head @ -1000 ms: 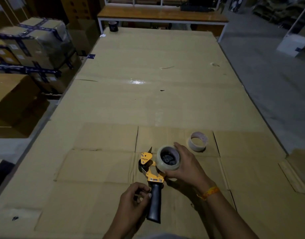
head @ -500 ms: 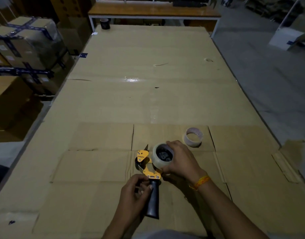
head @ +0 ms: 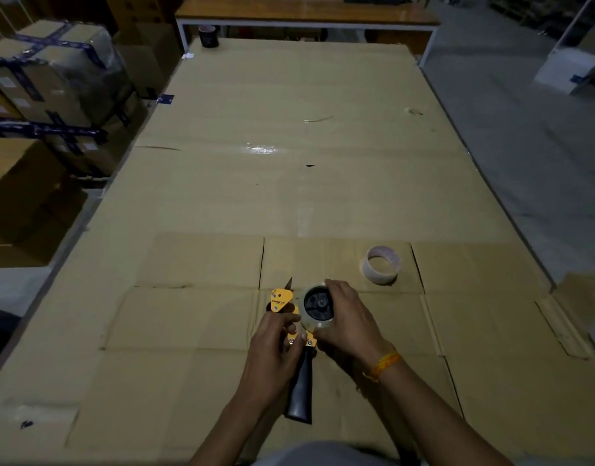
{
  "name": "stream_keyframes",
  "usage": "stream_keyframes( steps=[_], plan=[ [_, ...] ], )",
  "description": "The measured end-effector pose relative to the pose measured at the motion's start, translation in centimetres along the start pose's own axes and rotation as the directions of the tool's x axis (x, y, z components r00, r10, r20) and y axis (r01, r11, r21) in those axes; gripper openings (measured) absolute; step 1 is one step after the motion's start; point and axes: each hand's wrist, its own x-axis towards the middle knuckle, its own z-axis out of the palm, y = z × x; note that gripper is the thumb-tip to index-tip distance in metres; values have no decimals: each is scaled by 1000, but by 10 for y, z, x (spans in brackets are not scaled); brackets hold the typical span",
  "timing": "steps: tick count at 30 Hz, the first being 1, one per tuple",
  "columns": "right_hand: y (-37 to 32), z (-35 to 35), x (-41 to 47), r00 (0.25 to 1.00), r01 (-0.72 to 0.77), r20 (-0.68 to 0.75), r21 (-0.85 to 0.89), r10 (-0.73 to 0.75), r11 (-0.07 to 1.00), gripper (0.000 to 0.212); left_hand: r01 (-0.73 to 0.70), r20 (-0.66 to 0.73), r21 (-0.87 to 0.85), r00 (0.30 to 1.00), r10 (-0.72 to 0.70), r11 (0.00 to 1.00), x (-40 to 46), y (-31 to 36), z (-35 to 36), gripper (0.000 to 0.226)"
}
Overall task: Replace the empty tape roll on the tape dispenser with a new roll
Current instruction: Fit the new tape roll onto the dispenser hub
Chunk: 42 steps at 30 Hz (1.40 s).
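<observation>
An orange tape dispenser with a black handle lies on the cardboard-covered table, handle toward me. A clear tape roll sits around the dispenser's black hub. My right hand wraps around the roll from the right side. Fingertips of my left hand press on the dispenser's orange frame just left of the roll, above the handle. An empty, thin tape core lies flat on the table beyond and to the right of my hands.
Flattened cardboard sheets cover the long table. A dark roll stands at the far left corner. Wrapped cartons are stacked on the left. A wooden bench crosses the far end. Grey floor lies right.
My left hand slid from the handle up to the orange frame beside the roll. The roll under my right hand now sits lower on the hub. The camera tipped a little.
</observation>
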Motion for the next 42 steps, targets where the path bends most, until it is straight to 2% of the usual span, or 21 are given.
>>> stream_keyframes(
  steps=[4, 7, 14, 20, 23, 26, 29, 31, 33, 36, 38, 42],
  plan=[
    [-4, 3, 2, 997, -62, -47, 9, 63, 998, 129, 39, -7, -23, 999, -39, 999, -4, -7, 1, 30],
    [-6, 1, 7, 993, -88, -75, -9, 87, 996, 129, 73, 4, 4, 997, -73, 997, -7, -16, 1, 33],
    [4, -10, 17, 998, -43, 54, 65, 40, 997, 139, 110, -18, 15, 994, -110, 994, -14, -22, -1, 33],
    [9, -17, 21, 994, 12, 110, 68, -19, 998, 137, 62, -94, 24, 994, -60, 998, -17, -22, -6, 14],
    [10, -19, 22, 989, 22, 143, 53, -29, 998, 136, -20, -27, 166, 999, 25, 986, -12, -33, -13, 25],
    [8, -22, 20, 985, 32, 168, 46, -39, 998, 137, -128, 129, 431, 989, 79, 893, -3, -44, -22, 45],
    [0, -27, 8, 987, 57, 150, -30, -51, 998, 137, -169, 190, 533, 979, 77, 829, 6, -48, -31, 53],
    [-7, -28, -7, 995, 10, 98, -26, -7, 1000, 126, -190, 216, 575, 973, 76, 796, 11, -47, -33, 60],
    [-14, -25, -29, 990, -111, 91, 64, 105, 992, 101, -216, 231, 597, 969, 92, 773, 12, -46, -30, 62],
    [-23, -5, -58, 919, -289, 336, 213, 208, 933, 58, -218, 224, 589, 969, 102, 778, 12, -44, -21, 61],
    [-24, 12, -67, 901, -293, 391, 225, 189, 929, 36, -206, 203, 598, 974, 102, 774, 12, -43, -18, 61],
    [-21, 18, -66, 907, -266, 382, 199, 175, 943, 42, -185, 169, 599, 980, 103, 779, 6, -41, -17, 55]
  ],
)
